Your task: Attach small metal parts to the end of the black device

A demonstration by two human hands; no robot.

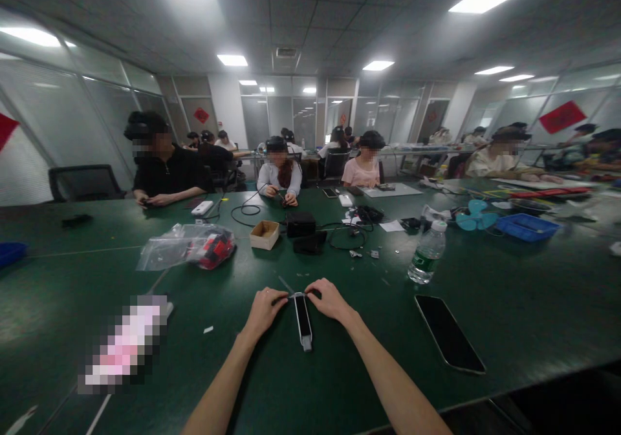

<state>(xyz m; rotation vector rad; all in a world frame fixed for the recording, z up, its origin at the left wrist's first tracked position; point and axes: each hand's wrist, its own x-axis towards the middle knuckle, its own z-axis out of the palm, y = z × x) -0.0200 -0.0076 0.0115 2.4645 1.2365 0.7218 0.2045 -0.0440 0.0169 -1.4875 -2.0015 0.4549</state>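
A narrow black device with a grey end [303, 320] lies lengthwise on the green table [339, 370], right in front of me. My left hand [264, 309] is closed at its far end, pinching a thin tool whose tip points up and away. My right hand [328, 298] grips the same far end from the other side, fingers curled on the device. Both forearms reach in from the bottom edge.
A black phone [449, 341] lies at my right, a water bottle [427, 252] beyond it. A clear bag with red and black parts [194, 246], a small cardboard box [264, 234], black gear with cables [301, 225] and a blue tray [526, 226] sit farther off. Several people work across the table.
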